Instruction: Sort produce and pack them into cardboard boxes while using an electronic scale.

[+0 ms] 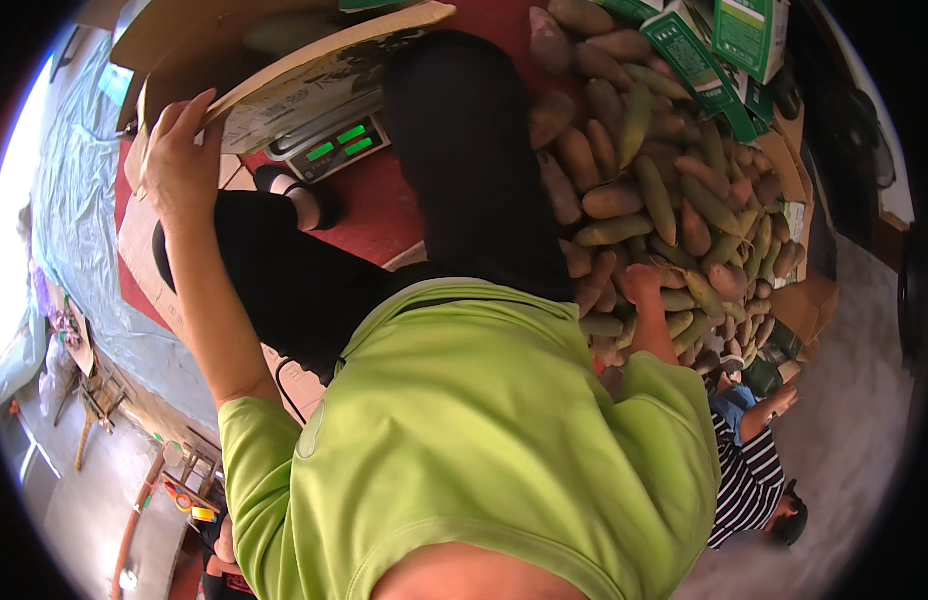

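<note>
My left hand [182, 160] is closed on the upright edge of a cardboard box flap [314, 85], its fingers bent over the rim. On my right, my right hand [641, 285] rests low in a big heap of green and reddish-brown root vegetables [656, 192]. Its fingers look curled, and whatever they hold is hidden. Beyond the flap, by my foot, a digital scale [336, 148] with lit green displays sits partly covered by the cardboard.
Green printed cartons [696, 68] lie at the heap's far end. Pale blue plastic sheeting [94, 200] spreads along the left. A person in a striped shirt [749, 480] is beside the heap at lower right; another person [222, 550] shows at lower left near wooden stools [189, 470].
</note>
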Motion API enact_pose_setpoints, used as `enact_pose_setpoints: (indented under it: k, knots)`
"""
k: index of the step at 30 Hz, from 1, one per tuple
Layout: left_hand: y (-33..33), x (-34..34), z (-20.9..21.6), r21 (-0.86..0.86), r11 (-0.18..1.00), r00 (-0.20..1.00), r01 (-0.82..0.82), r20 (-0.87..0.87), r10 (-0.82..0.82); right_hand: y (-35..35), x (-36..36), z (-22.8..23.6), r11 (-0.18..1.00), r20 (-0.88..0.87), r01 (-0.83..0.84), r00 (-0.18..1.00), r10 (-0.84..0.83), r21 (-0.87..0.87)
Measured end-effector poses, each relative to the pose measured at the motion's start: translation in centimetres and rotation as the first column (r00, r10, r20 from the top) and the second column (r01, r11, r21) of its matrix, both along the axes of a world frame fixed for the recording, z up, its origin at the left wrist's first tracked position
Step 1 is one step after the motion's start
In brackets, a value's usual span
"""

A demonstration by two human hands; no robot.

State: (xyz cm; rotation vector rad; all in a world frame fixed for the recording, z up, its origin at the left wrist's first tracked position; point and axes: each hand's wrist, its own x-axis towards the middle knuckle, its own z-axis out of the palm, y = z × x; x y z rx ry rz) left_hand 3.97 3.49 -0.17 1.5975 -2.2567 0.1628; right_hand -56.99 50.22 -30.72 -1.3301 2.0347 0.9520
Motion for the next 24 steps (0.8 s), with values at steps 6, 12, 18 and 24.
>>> enact_pose_setpoints:
  k: [6,12,18,24]
  knots:
    - [0.9,1.3,1.2,-0.059,0.998,1.0,0.011,0.025,-0.009,-6.1,9.0,7.5,0.21,0.364,0.975,0.222,-0.905,-0.072]
    - [-0.5,-0.2,-0.5,-0.01,0.999,0.999,0.036,-0.032,-0.036,3.0,4.4,0.2,0.696,0.223,0.718,0.677,-0.702,0.014]
    - [0.7,0.9,0.9,-0.003,0.999,0.996,-0.051,0.068,0.051,2.0,6.8,-1.7,0.602,0.307,0.798,0.565,-0.766,0.032]
    - [-0.8,-0.1,-1.1,0.019,1.0,1.0,0.019,0.022,-0.019,3.8,5.4,-3.5,0.707,0.418,0.635,0.76,-0.498,-0.311]
